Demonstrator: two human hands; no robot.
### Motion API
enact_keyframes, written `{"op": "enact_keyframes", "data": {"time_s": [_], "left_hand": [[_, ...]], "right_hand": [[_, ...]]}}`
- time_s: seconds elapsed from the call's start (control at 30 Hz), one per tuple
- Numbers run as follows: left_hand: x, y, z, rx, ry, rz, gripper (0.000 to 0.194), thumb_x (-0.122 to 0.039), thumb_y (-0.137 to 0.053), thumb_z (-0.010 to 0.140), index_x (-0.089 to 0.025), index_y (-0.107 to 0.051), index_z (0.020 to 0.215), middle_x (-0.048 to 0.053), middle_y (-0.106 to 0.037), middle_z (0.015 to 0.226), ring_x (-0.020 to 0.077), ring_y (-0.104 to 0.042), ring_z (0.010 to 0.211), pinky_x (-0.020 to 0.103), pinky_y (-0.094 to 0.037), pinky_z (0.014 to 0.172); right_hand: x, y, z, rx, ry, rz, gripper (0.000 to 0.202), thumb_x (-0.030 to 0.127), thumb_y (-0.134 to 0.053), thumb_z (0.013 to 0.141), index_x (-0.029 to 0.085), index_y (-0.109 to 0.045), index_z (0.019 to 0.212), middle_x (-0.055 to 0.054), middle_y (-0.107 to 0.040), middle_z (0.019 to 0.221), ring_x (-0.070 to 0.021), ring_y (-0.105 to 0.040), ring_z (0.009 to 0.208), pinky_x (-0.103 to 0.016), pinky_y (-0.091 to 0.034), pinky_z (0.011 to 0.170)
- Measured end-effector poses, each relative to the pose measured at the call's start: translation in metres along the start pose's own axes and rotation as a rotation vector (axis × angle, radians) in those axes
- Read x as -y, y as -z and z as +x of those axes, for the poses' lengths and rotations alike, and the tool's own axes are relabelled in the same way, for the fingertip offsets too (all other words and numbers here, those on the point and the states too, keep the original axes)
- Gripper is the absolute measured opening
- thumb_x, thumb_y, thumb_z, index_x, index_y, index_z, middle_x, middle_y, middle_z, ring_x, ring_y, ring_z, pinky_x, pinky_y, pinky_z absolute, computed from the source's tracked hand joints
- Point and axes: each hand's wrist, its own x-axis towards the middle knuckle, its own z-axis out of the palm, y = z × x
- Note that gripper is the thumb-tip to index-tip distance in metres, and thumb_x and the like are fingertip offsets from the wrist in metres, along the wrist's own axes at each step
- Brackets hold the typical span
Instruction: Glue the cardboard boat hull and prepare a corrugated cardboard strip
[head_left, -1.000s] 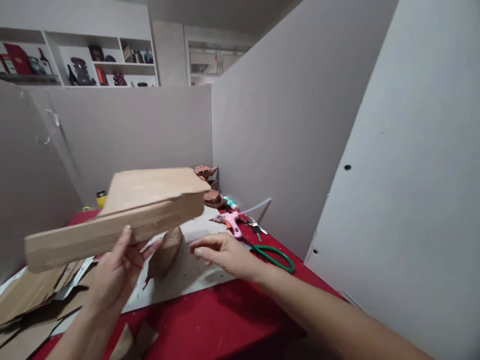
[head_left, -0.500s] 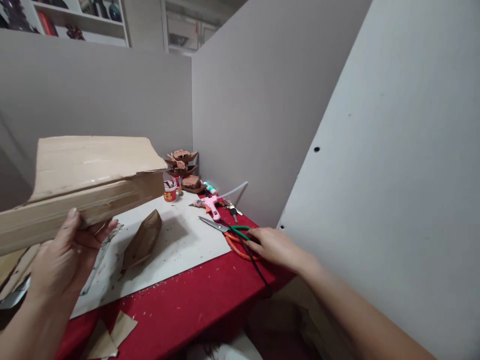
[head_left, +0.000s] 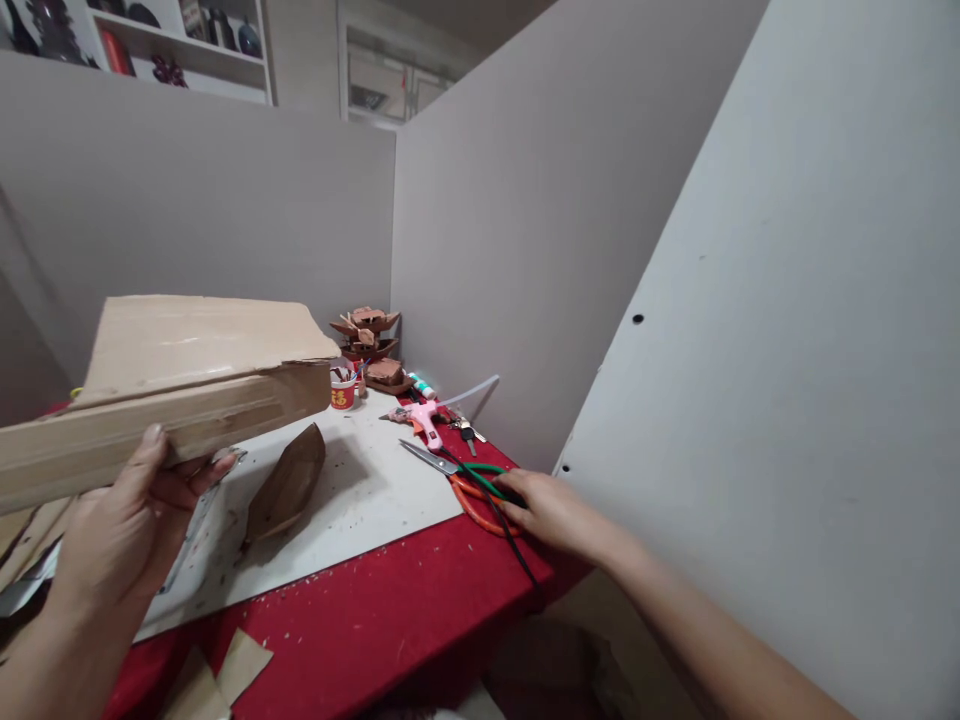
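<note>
My left hand (head_left: 124, 530) holds up a large folded sheet of brown cardboard (head_left: 180, 375) above the table's left side, thumb on its front edge. My right hand (head_left: 551, 510) rests on the red table near the right edge, fingers on the handles of scissors (head_left: 469, 478) with green and orange loops; whether it grips them I cannot tell. The scissors' blades point left onto a white board (head_left: 360, 490). A brown boat-shaped cardboard piece (head_left: 289, 482) lies on that board.
A pink glue gun (head_left: 426, 418) with a black cord, keys (head_left: 466, 431) and a glue stick lie behind the scissors. A red cup (head_left: 343, 390) and small cardboard models (head_left: 367, 335) stand at the back corner. Grey partitions wall the table. Cardboard scraps (head_left: 225, 670) lie in front.
My right hand moved from the middle of the board rightward to the scissors' handles. The view swung right and down, and my left hand kept the cardboard raised.
</note>
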Motion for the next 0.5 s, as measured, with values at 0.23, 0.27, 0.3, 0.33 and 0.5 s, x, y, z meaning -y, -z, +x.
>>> {"op": "enact_keyframes", "data": {"time_s": [0.23,0.27,0.3,0.33,0.5], "left_hand": [[0.007,0.01,0.004,0.156,-0.033,0.049,0.006,-0.027,-0.07,0.079,-0.022,-0.066,0.077,-0.005,-0.073,0.102,0.0239,-0.057,0.116,0.028,-0.065,0.072],[0.007,0.01,0.005,0.151,-0.04,0.038,0.008,-0.026,-0.069,0.08,-0.02,-0.065,0.076,-0.003,-0.073,0.103,0.0235,-0.06,0.112,0.028,-0.065,0.07],[0.008,0.01,0.005,0.147,-0.041,0.026,0.009,-0.024,-0.067,0.082,-0.018,-0.064,0.076,-0.002,-0.072,0.104,0.0222,-0.063,0.107,0.028,-0.065,0.069],[0.008,0.01,0.006,0.139,-0.048,0.017,0.01,-0.022,-0.064,0.084,-0.016,-0.063,0.076,0.0,-0.071,0.105,0.0206,-0.065,0.101,0.029,-0.065,0.067],[0.007,0.008,0.007,0.063,-0.034,0.036,0.007,-0.016,-0.058,0.087,-0.013,-0.063,0.085,0.0,-0.071,0.092,0.0153,-0.067,0.083,0.032,-0.064,0.071]], "right_hand": [[-0.002,0.001,0.003,0.023,-0.04,0.042,0.02,0.02,-0.055,0.076,0.017,-0.067,0.092,-0.009,-0.069,0.09,-0.0216,-0.06,0.078,-0.028,-0.04,0.067],[-0.002,0.002,0.004,0.032,-0.046,0.063,0.017,0.018,-0.056,0.073,0.017,-0.066,0.087,-0.008,-0.068,0.083,-0.0196,-0.059,0.072,-0.026,-0.038,0.062],[-0.002,0.002,0.006,0.044,-0.046,0.092,0.015,0.017,-0.056,0.072,0.017,-0.065,0.083,-0.005,-0.066,0.077,-0.0173,-0.056,0.067,-0.025,-0.036,0.058],[-0.002,0.003,0.007,0.059,-0.04,0.127,0.013,0.017,-0.056,0.07,0.016,-0.064,0.081,-0.003,-0.065,0.073,-0.0152,-0.054,0.062,-0.024,-0.035,0.055],[0.003,-0.002,0.01,0.108,0.027,0.308,0.008,0.02,-0.055,0.071,0.015,-0.061,0.075,0.003,-0.055,0.062,-0.0104,-0.046,0.056,-0.02,-0.033,0.05]]}}
